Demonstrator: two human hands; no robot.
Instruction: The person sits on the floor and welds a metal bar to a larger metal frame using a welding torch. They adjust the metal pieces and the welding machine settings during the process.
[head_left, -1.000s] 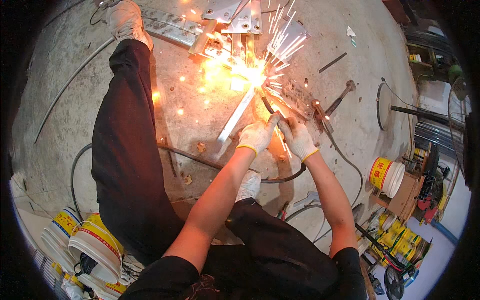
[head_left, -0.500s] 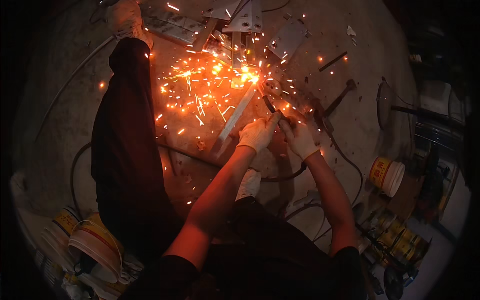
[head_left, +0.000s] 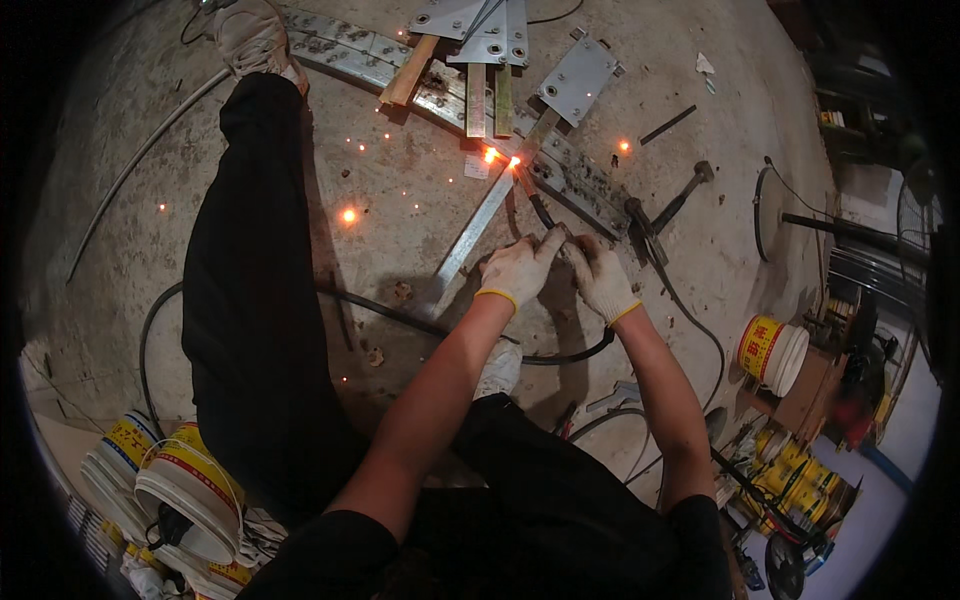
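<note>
Both my hands, in pale work gloves, close around a welding torch [head_left: 541,211] with a dark neck. My left hand [head_left: 515,270] steadies it from the left, and my right hand [head_left: 602,278] grips it from the right; the fingers partly hide the handle. The torch tip points away from me at a small orange glow at the far end of a silver metal bar [head_left: 473,232]. That bar slants across the floor to the left of my hands. At the glow it meets a strip leading to a grey plate with holes [head_left: 578,80].
A long rail [head_left: 345,45] lies crosswise beyond the glow. More drilled plates [head_left: 490,48] are at the top. A hammer [head_left: 685,195] lies to the right. A black cable [head_left: 390,313] runs across the floor. Buckets [head_left: 775,352] stand on both sides; my knee rises at left.
The bright arc and dense spray of sparks have died down to glowing spots. The scene looks lighter, with more floor and metal visible. My hands and the torch have hardly moved.
</note>
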